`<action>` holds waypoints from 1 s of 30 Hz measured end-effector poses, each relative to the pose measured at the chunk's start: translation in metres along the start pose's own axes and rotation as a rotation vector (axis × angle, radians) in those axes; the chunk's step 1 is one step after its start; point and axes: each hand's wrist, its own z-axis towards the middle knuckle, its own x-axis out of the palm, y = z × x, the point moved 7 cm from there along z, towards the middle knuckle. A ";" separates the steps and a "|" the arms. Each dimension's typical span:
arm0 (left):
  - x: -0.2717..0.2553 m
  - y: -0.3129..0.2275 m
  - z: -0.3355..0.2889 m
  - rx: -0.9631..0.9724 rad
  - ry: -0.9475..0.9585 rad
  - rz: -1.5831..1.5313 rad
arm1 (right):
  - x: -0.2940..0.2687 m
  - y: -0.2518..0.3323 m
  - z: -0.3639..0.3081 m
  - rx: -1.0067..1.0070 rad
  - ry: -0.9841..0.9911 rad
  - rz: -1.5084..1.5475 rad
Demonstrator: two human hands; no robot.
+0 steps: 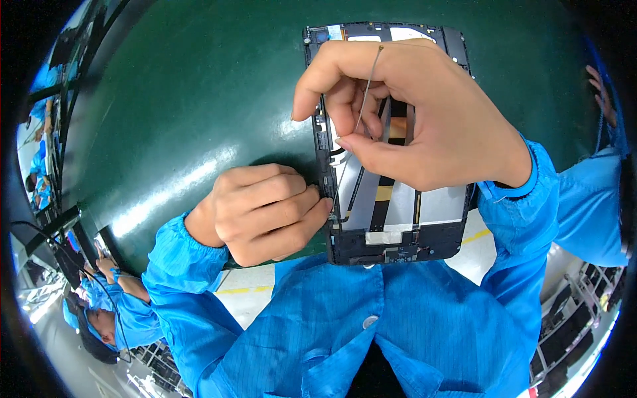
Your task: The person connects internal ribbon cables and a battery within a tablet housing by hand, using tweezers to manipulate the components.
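An opened tablet [434, 205] lies on the green table, its black frame, silver-white inner plates and dark strips exposed. My right hand [431, 113] is over its upper half, with thumb and fingers pinched on a thin grey antenna cable [371, 76]. The cable's upper end, with a tiny gold-coloured connector, stands free above the index finger; its lower part runs down toward the tablet's left edge. Against that edge rests my left hand [269, 212], fingers curled and closed, one fingertip touching the frame. Its thumb and whatever it may grip are hidden.
The green tabletop [179, 119] spreads left of the tablet and reflects light. At lower left a co-worker in blue [126, 312] sits by the table. Another person's blue sleeve [590, 205] and hand [599, 96] are at the right rim. Dark metal frames [63, 126] stand at far left.
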 end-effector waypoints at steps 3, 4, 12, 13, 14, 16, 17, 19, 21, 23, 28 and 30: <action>0.000 0.000 0.000 0.009 0.006 0.015 | -0.001 0.002 0.001 0.044 0.048 -0.006; 0.000 0.000 0.001 0.011 0.007 0.016 | 0.000 0.001 0.000 0.043 0.046 -0.007; 0.000 -0.005 0.000 0.031 0.080 0.043 | 0.000 -0.008 -0.005 0.031 0.008 0.162; -0.001 -0.006 0.001 0.033 0.080 0.040 | -0.001 -0.007 -0.005 0.033 0.006 0.162; -0.001 -0.007 0.002 0.036 0.104 0.048 | -0.001 -0.007 -0.006 0.053 0.022 0.167; -0.003 -0.005 0.002 0.042 0.132 0.061 | -0.001 -0.008 -0.005 0.066 0.036 0.171; -0.004 -0.005 0.002 0.052 0.156 0.068 | -0.001 -0.009 -0.005 0.064 0.036 0.160; -0.003 -0.005 0.002 0.065 0.179 0.077 | 0.000 -0.009 -0.006 0.062 0.037 0.146; -0.002 -0.007 0.001 0.084 0.177 0.087 | 0.000 -0.011 -0.005 0.089 0.021 0.171; 0.000 -0.006 -0.001 0.087 0.169 0.092 | 0.000 -0.012 -0.003 0.093 0.021 0.164; -0.002 -0.007 0.000 0.088 0.174 0.085 | 0.002 -0.010 0.002 0.055 0.004 0.118; -0.002 -0.006 -0.002 0.093 0.170 0.110 | 0.005 -0.012 0.003 0.036 -0.012 0.122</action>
